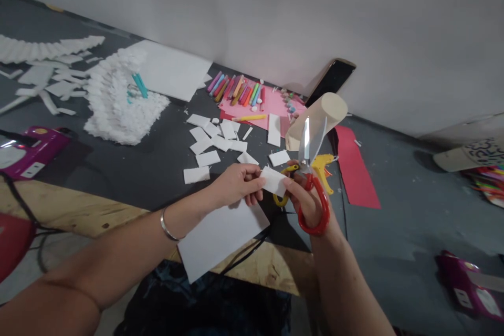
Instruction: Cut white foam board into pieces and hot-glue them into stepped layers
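Observation:
My left hand (pixel 242 182) pinches the left end of a small white paper rectangle (pixel 273 180). At its other end, the thumb of my right hand (pixel 305 200) presses on the same piece. A pair of red-handled scissors (pixel 314 189) hangs on my right hand, blades spread and pointing up, away from the paper. Behind that hand shows part of a yellow-handled tool (pixel 280 200), mostly hidden. Several cut white pieces (pixel 208 158) are scattered on the dark tabletop just beyond my hands. Below my left wrist lies a larger white sheet (pixel 224 236), overhanging the table's front edge.
A white ruffled paper piece (pixel 118 100) and white scraps lie left. Crayon-like coloured sticks (pixel 238 89) rest on pink paper (pixel 255 110). A phone (pixel 331 81) leans on the wall behind a cream roll (pixel 315 118). A yellow glue gun (pixel 323 170) and red paper (pixel 356 168) sit right. Purple power strips (pixel 39 152) flank both sides.

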Motion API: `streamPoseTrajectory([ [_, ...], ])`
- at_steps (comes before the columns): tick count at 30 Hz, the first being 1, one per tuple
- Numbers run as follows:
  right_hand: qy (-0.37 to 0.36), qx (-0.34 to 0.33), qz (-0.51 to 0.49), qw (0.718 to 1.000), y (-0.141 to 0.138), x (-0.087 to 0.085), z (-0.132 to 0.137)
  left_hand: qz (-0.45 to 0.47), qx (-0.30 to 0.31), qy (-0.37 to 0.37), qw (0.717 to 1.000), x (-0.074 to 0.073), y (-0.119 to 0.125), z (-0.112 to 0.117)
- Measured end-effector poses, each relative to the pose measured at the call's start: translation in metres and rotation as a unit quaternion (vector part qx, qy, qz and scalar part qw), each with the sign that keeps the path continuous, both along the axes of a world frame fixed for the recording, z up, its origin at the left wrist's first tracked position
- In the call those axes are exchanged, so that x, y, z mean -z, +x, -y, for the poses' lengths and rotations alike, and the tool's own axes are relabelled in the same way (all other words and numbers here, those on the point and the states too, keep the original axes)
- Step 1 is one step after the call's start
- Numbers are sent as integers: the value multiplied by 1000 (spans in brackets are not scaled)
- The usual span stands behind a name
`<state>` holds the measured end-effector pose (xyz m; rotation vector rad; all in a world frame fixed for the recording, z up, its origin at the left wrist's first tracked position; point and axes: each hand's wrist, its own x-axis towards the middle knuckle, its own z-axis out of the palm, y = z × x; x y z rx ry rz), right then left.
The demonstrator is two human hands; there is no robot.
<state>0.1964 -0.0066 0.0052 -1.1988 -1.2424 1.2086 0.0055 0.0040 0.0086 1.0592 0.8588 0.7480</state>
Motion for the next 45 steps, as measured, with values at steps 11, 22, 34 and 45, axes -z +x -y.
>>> streamPoseTrajectory([
  [11, -31, 39, -126, 991, -13, 2, -1, -1, -20, 43, 999, -7, 8, 6],
  [22, -19, 62, -52, 997, -19, 7, 8, -17, -59, 65, 996, -3, 9, 10],
  [34, -30, 31, -45, 998, -19, 4, 10, 10, -71, 54, 996, 0, 10, 10],
  [45, -12, 27, -68, 997, -19, 5, 10, 11, -65, 65, 996, 6, 9, 9],
])
